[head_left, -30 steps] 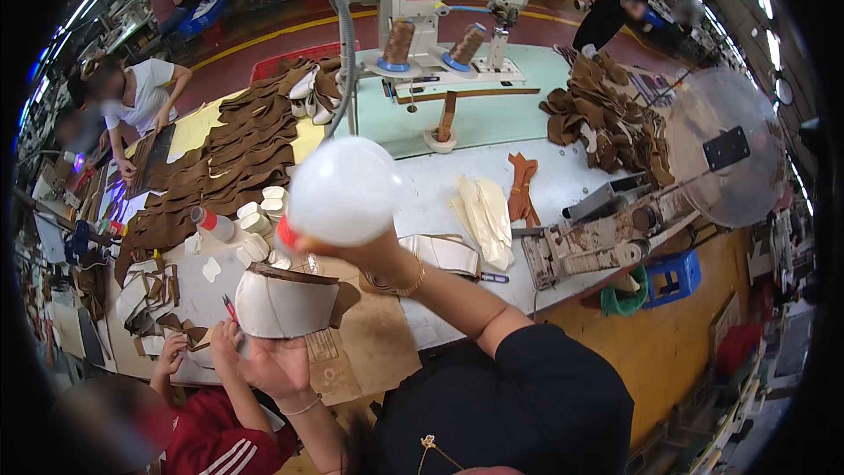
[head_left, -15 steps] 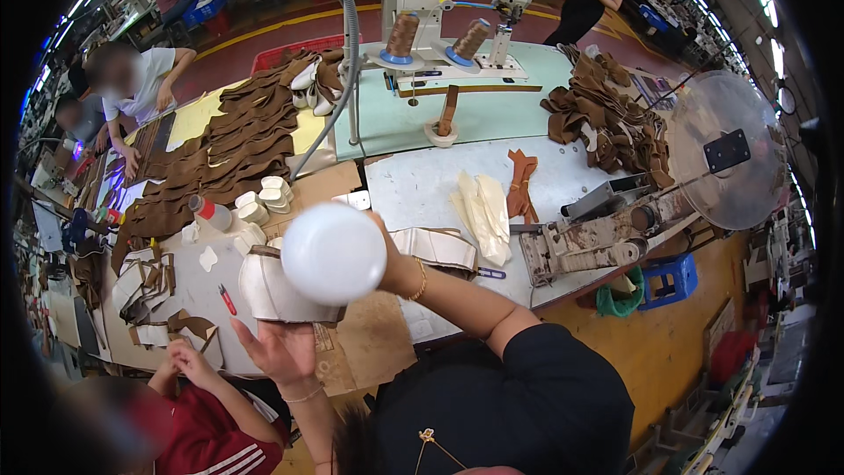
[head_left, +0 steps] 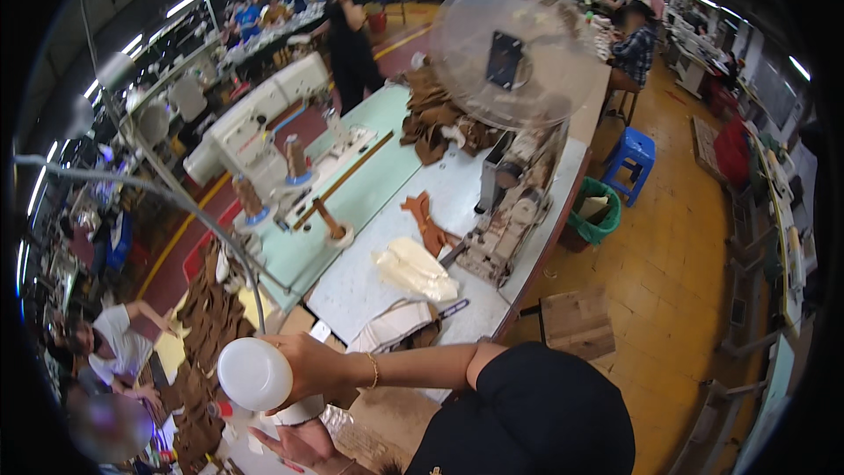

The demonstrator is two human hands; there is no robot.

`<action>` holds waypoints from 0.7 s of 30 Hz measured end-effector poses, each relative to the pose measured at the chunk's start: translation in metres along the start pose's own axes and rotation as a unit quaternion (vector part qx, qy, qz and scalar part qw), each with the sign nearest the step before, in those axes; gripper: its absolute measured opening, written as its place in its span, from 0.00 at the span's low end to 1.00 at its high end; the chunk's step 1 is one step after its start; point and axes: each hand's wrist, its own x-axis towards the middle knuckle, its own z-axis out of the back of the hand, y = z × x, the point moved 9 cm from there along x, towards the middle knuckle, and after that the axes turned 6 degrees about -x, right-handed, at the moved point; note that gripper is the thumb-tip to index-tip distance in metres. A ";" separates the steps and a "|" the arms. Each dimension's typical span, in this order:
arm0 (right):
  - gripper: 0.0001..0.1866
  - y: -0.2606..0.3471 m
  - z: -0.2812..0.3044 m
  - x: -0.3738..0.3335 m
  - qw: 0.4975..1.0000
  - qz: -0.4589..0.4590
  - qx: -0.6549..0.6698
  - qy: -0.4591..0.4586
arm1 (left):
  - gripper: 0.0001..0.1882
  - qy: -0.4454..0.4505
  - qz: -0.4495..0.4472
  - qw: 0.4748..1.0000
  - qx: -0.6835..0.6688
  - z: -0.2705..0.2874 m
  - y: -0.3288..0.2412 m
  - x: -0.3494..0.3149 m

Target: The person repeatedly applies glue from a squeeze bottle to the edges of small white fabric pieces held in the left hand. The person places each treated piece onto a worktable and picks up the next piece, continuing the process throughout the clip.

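Note:
My right hand (head_left: 321,368) is closed around a round white plastic container (head_left: 255,375), whose smooth end faces up and hides the fingers on its far side. Just below it, my left hand (head_left: 303,442) is palm up with fingers apart. A white stitched piece (head_left: 299,411) shows between the two hands, partly covered by the container; whether the left hand touches it I cannot tell. Near my right forearm lies another white fabric piece (head_left: 393,325) with brown edging, and beside that a dark purple slim tool (head_left: 454,309).
Cream sheets (head_left: 411,269) and an orange-brown strap bundle (head_left: 425,222) lie on the pale table (head_left: 352,303). A worn machine (head_left: 514,202) with a clear disc stands at its right edge. A sewing machine (head_left: 255,119) is behind. A green-lined bin (head_left: 595,211) and blue stool (head_left: 630,161) stand right.
My view has swung right and tilted, so the table appears slanted. The container stays in my right hand, above the open left hand. The co-worker in red has gone out of view.

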 end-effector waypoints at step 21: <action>0.23 0.032 0.036 -0.024 0.995 0.039 -0.091 -0.018 | 0.43 0.115 0.037 0.992 0.049 -0.020 0.005 -0.043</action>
